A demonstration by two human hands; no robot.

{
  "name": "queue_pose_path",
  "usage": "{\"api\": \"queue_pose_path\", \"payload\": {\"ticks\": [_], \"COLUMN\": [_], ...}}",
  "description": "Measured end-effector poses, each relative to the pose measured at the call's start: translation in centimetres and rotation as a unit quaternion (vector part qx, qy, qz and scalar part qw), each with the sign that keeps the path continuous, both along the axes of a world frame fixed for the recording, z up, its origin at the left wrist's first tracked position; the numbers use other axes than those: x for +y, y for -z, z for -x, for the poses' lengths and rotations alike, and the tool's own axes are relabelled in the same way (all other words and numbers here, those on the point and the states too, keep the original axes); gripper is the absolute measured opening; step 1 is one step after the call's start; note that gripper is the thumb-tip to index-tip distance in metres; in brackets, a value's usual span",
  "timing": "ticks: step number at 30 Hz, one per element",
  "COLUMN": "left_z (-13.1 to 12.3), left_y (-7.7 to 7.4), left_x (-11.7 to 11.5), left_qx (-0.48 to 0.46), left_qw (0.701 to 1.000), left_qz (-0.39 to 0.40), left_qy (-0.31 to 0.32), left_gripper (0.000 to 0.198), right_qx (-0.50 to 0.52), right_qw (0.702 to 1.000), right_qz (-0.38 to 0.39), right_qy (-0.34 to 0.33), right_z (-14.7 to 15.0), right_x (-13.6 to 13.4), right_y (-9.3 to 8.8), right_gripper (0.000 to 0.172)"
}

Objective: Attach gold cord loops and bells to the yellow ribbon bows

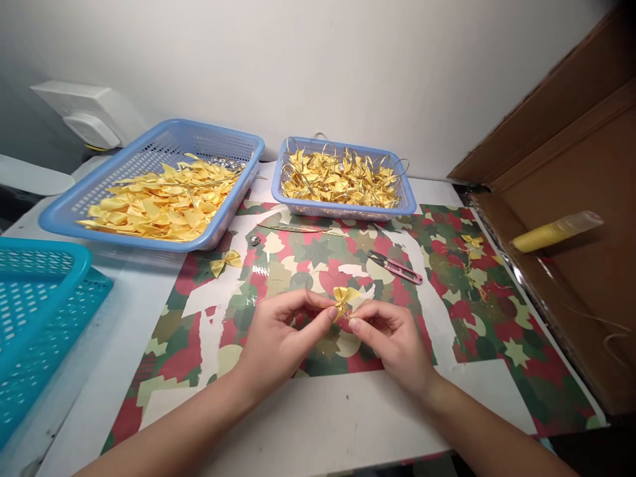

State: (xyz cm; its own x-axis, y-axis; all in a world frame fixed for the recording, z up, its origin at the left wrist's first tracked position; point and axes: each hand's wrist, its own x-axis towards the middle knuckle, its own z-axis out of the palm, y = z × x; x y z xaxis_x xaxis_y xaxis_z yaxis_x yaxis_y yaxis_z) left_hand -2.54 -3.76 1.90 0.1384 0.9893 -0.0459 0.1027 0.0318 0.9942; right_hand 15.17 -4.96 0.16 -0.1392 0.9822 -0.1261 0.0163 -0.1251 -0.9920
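Note:
A small yellow ribbon bow (342, 296) is pinched between the thumb and fingers of my left hand (283, 331). Thin gold cord (309, 286) loops up behind those fingertips. Just right of the bow, my right hand (395, 338) has thumb and forefinger pressed together on what looks like the cord's end, partly hidden by the fingertips. Beyond my hands lie pink-handled thread snips (396, 267). A second yellow bow (226, 264) and a silver jingle bell (255, 241) rest on the patterned sheet to the left. Lengths of gold cord (303, 230) stretch across the sheet farther back.
Yellow bows and silver bells fill part of a blue basket (124, 240) at back left. Another blue basket (342, 211) holds corded bows. A teal basket (74, 318) stands at left. Cardboard (561, 285) with a yellow-filled tube (556, 232) borders the right, near cord scraps (472, 271).

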Motion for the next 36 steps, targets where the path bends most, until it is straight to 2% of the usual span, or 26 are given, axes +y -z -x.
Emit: {"api": "queue_pose_path", "payload": {"ticks": [17, 23, 25, 30, 36], "left_z": [-0.4, -0.5, -0.5, -0.5, -0.4], "left_y": [0.0, 0.2, 0.3, 0.5, 0.8], "left_x": [-0.3, -0.3, -0.3, -0.3, -0.5], "left_qx": [0.011, 0.008, 0.011, 0.028, 0.048], "left_qw": [0.999, 0.999, 0.999, 0.999, 0.997], "left_qz": [-0.013, -0.005, -0.01, -0.025, -0.052], "left_qy": [-0.047, -0.045, -0.045, -0.039, -0.029], "left_gripper": [0.011, 0.011, 0.01, 0.011, 0.012], "right_qx": [-0.044, -0.088, -0.081, -0.018, 0.021], "right_qw": [0.998, 0.994, 0.995, 0.998, 0.996], "right_qz": [-0.027, -0.065, -0.052, 0.042, 0.067], "right_qy": [0.033, 0.004, -0.01, -0.041, -0.049], "right_z": [0.5, 0.7, 0.8, 0.6, 0.4], "right_x": [-0.9, -1.0, -1.0, -0.9, -0.7], "right_y": [0.0, -0.2, -0.2, -0.3, -0.4], "right_gripper": [0.014, 0.01, 0.008, 0.012, 0.015]}}
